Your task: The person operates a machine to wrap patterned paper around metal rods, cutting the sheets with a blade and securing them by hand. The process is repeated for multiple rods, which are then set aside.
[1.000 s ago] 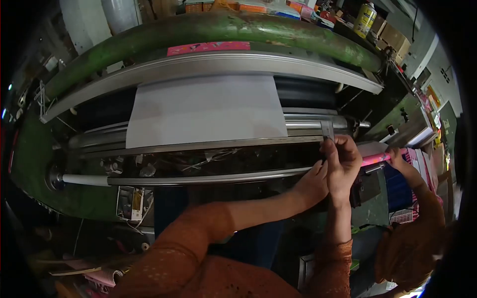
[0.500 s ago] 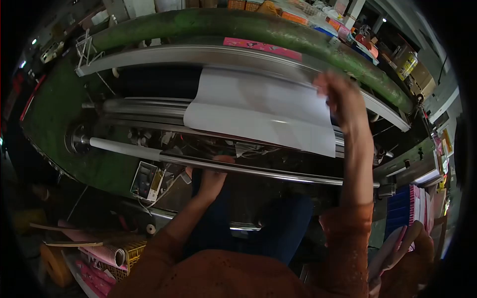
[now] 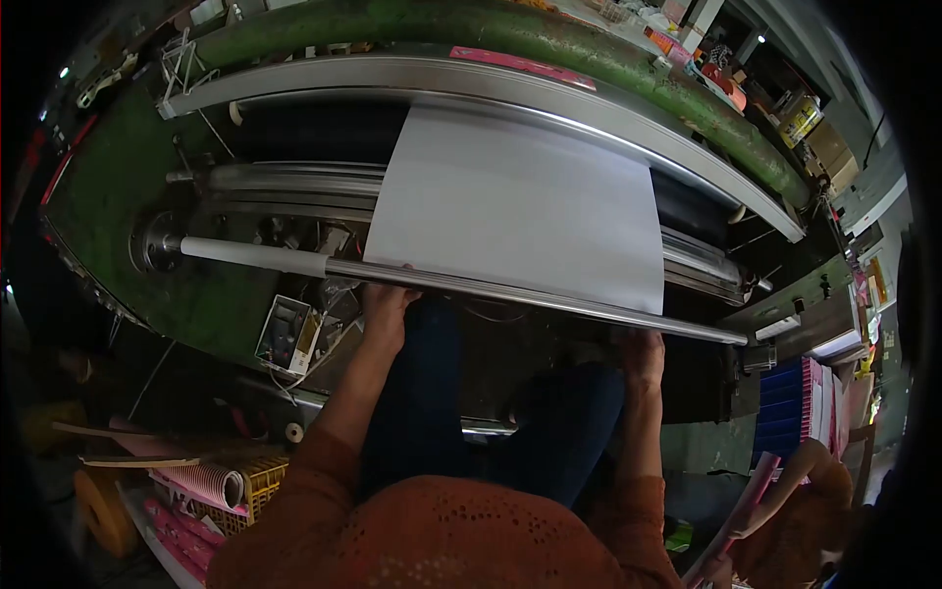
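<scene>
A white sheet point(image 3: 520, 206) comes down from under the long metal bar of the machine to a thin shiny rod point(image 3: 540, 299). My left hand point(image 3: 386, 312) is at the rod near the sheet's lower left corner, its fingers curled around the rod from below. At the sheet's lower right corner, my right hand point(image 3: 643, 355) is just under the rod; its fingertips are hidden behind the rod and sheet. A white sleeve point(image 3: 250, 255) covers the rod's left end.
A green roller point(image 3: 412, 22) spans the back. An open box with electrical parts point(image 3: 287, 337) sits at the left. A yellow basket point(image 3: 263, 483) with rolled pink material stands lower left. A co-worker point(image 3: 800, 515) holds a pink roll at the lower right.
My right hand has come down from above the sheet to the rod. The sheet's lower edge now reaches the rod. My left hand has shifted slightly left and up along with the rod.
</scene>
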### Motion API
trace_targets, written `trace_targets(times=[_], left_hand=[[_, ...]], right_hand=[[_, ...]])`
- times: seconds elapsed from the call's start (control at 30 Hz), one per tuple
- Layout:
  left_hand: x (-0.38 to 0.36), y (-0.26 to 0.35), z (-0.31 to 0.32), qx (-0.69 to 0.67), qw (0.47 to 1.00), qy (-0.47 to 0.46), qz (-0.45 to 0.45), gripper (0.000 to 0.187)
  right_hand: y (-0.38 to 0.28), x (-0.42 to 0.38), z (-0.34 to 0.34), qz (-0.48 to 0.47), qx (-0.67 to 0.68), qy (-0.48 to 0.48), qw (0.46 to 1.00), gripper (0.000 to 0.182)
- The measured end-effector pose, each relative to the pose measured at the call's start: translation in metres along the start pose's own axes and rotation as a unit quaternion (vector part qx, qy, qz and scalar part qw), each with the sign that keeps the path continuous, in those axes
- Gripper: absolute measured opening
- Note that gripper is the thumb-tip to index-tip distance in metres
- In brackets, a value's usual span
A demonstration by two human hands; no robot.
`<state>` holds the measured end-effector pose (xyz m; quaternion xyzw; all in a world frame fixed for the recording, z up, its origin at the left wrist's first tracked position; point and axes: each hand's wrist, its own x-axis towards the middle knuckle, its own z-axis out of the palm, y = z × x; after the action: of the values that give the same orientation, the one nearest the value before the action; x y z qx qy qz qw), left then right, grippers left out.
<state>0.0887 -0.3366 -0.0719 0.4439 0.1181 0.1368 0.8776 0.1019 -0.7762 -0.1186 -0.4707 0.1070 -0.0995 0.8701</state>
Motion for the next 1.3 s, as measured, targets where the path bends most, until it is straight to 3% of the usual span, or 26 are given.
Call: trace_targets(times=[0.03,0.1,0.23,0.4,0.5,0.57,0.6,0.63,0.67,0.7,0.73,0.8,0.9,0.97,1.0,1.03,1.1,1.13,1.2,1.27,1.3], left_hand=[[0.000,-0.004,-0.010,0.011,1.000,-0.022,0.006,0.021],[-0.006,-0.006,-0.018,0.023,0.998,-0.050,0.012,0.018],[-0.025,0.004,-0.021,0.063,0.998,-0.020,-0.005,0.017],[-0.051,0.026,-0.018,0.090,0.995,-0.024,-0.021,0.021],[-0.070,0.055,0.002,0.101,0.994,0.012,-0.035,0.025],[-0.074,0.061,0.005,0.090,0.995,0.018,-0.040,0.025],[-0.076,0.067,0.008,0.090,0.995,0.018,-0.042,0.025],[-0.078,0.072,0.010,0.082,0.996,0.010,-0.046,0.024],[-0.079,0.077,0.012,0.074,0.996,0.003,-0.051,0.023],[-0.078,0.080,0.013,0.076,0.996,0.004,-0.054,0.023],[-0.077,0.083,0.014,0.060,0.997,-0.009,-0.050,0.020],[-0.072,0.085,0.014,0.045,0.998,-0.022,-0.048,0.017],[-0.069,0.086,0.021,0.031,0.998,-0.048,-0.034,0.013],[-0.074,0.081,0.043,0.258,0.944,-0.089,0.184,0.014],[-0.071,0.078,0.050,0.401,0.848,-0.151,0.311,0.017],[-0.068,0.073,0.058,0.524,0.711,-0.207,0.421,0.021],[-0.061,0.048,0.073,0.582,0.623,-0.242,0.462,0.031],[-0.053,0.037,0.076,0.582,0.624,-0.243,0.462,0.031],[-0.037,0.020,0.079,0.632,0.530,-0.244,0.511,0.032],[-0.031,0.011,0.080,0.641,0.513,-0.236,0.519,0.037],[-0.029,0.009,0.079,0.653,0.495,-0.222,0.528,0.043]], right_hand=[[-0.014,-0.023,0.037,0.008,-0.014,0.048,0.999,0.018],[-0.018,-0.033,0.041,-0.008,0.009,0.032,0.999,0.012],[-0.030,-0.058,0.049,-0.016,0.008,0.047,0.999,0.004],[-0.053,-0.087,0.063,-0.019,-0.030,0.078,0.996,0.010],[-0.065,-0.101,0.055,-0.023,-0.041,0.040,0.998,0.013],[-0.087,-0.120,0.071,-0.050,-0.287,0.066,0.954,0.011],[-0.095,-0.126,0.088,-0.049,-0.288,0.067,0.954,0.011],[-0.100,-0.133,0.110,-0.223,-0.447,0.063,0.864,0.016],[-0.106,-0.139,0.131,-0.382,-0.578,0.053,0.719,0.025],[-0.115,-0.144,0.145,-0.372,-0.655,0.039,0.656,0.033],[-0.119,-0.138,0.145,-0.368,-0.657,0.041,0.657,0.033],[-0.129,-0.117,0.146,-0.441,-0.750,-0.068,0.488,0.024],[-0.146,-0.075,0.173,-0.419,-0.745,-0.088,0.511,0.015],[-0.149,-0.049,0.180,-0.401,-0.741,-0.111,0.527,0.013],[-0.148,-0.036,0.180,-0.365,-0.744,-0.137,0.543,0.011],[-0.146,-0.026,0.179,-0.329,-0.745,-0.162,0.558,0.010],[-0.141,-0.012,0.175,-0.293,-0.746,-0.175,0.572,0.008],[-0.138,-0.008,0.173,-0.258,-0.747,-0.185,0.584,0.007],[-0.129,-0.010,0.171,-0.249,-0.762,-0.170,0.573,0.009],[-0.115,-0.018,0.171,-0.239,-0.778,-0.155,0.561,0.011],[-0.104,-0.025,0.172,-0.305,-0.760,-0.120,0.561,0.014]])
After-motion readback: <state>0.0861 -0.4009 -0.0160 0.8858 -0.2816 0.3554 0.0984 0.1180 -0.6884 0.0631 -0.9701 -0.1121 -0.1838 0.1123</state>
